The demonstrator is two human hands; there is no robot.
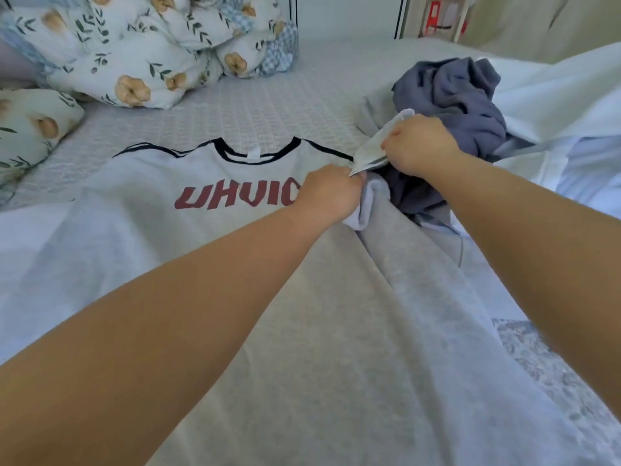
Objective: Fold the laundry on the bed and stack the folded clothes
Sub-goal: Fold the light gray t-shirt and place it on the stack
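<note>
While two hands (373,173) pinch one sleeve (378,146); one T-shirt (134,210) flat.

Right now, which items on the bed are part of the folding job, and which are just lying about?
In the job:
- grey garment, an edge gripped by left hand and right hand
- white T-shirt with red lettering, laid flat
- crumpled blue-grey garment, unfolded

Lying about:
- floral quilt, bunched at the head of the bed
- floral pillow
- bed sheet

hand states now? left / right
Left hand: closed, pinching the edge of the grey garment.
Right hand: closed, gripping the same garment's edge farther up.
</note>
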